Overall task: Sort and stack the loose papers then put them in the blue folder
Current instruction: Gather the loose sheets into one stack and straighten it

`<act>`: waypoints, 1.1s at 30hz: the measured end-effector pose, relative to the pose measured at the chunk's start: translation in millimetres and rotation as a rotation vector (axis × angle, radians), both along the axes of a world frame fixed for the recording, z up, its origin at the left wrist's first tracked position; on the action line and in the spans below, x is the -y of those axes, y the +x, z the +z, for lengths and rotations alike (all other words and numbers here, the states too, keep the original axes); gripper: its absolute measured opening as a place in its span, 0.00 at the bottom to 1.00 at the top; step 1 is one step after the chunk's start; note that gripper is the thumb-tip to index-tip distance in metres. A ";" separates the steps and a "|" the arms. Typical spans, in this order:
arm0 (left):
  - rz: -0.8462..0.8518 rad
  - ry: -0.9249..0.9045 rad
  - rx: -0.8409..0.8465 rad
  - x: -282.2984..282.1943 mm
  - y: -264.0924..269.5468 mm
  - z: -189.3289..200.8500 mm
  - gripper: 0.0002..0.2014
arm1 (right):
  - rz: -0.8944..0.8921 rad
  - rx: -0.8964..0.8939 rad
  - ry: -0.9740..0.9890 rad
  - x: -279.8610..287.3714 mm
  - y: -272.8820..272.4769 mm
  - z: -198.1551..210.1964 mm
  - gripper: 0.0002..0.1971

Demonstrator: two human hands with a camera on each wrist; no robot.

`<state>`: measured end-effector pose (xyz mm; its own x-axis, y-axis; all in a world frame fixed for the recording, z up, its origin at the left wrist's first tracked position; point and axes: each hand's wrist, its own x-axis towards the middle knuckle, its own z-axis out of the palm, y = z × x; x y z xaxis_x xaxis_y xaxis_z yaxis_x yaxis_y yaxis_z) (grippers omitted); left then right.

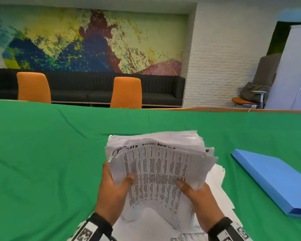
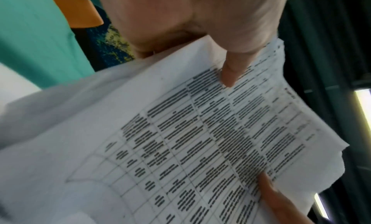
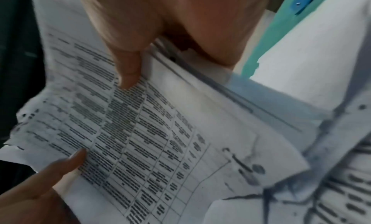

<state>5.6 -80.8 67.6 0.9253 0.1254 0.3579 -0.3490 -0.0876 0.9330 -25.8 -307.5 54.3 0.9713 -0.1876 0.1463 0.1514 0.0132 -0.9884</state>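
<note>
Head view: paper stack (image 1: 156,169) pinched by left hand (image 1: 114,192) and right hand (image 1: 198,197), long axis running away from wrists. Blue folder (image 1: 271,180) lying right of right hand, apart; open green cloth (image 1: 42,153) left of left hand.

white papers (image 1: 156,171) with blurred, seemingly tabular black print; blue folder (image 1: 274,180); green cloth (image 1: 42,153).

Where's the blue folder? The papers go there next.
In the head view, the blue folder lies closed on the green cloth, right of the held papers.
</note>
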 end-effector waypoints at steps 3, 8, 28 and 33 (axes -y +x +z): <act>0.006 0.045 0.038 7.0 4.1 4.1 0.23 | -0.015 0.040 -0.004 -1.5 0.5 -0.8 0.12; -0.014 0.038 -0.103 -0.1 15.2 0.7 0.17 | 0.065 -0.123 -0.154 2.9 -5.0 -16.6 0.09; -0.512 1.586 -0.054 -75.5 -80.7 -79.2 0.31 | -0.405 -0.372 -0.172 175.3 -64.8 -45.6 0.16; -0.403 0.882 -0.064 -96.5 -56.7 -33.7 0.11 | -0.395 -0.337 -0.187 172.5 -67.0 -46.7 0.12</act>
